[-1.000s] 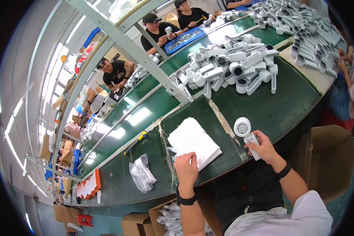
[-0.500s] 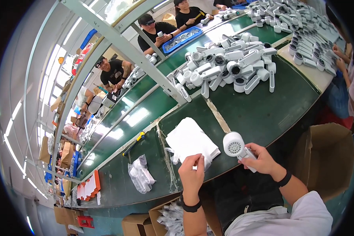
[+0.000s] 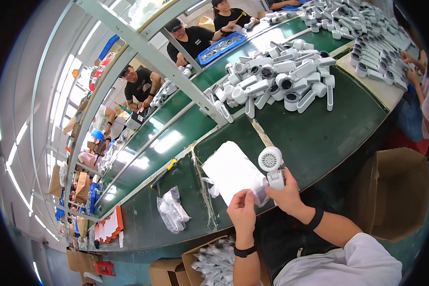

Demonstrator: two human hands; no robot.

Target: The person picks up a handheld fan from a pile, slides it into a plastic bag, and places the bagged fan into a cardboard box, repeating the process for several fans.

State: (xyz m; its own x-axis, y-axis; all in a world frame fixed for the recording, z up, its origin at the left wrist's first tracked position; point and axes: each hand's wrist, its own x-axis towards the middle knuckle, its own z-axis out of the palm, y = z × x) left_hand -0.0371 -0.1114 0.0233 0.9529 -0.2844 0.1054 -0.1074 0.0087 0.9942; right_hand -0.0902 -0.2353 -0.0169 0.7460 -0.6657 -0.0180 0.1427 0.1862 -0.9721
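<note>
My right hand [image 3: 286, 191] is closed round the handle of a white handheld fan [image 3: 271, 164], its round grilled head tilted up. Beside it, my left hand [image 3: 243, 212] pinches the near edge of a thin, translucent plastic bag [image 3: 260, 194] at the corner of a white stack [image 3: 233, 169]. The stack looks like flat bags or sheets and lies on the green bench. How far the bag is separated from the stack is hard to see. Both hands are close together over the bench's front edge.
A large heap of similar fans [image 3: 281, 76] covers the back of the bench. To the left lie a clear bag with white parts [image 3: 172, 209], a yellow-handled cutter [image 3: 164, 172] and orange-white boxes [image 3: 108, 226]. Cardboard boxes [image 3: 398, 190] stand below. Co-workers sit across.
My right hand has carried the fan left and turned it more upright. My left hand has shifted slightly right and down, and a translucent bag edge now shows between the hands.
</note>
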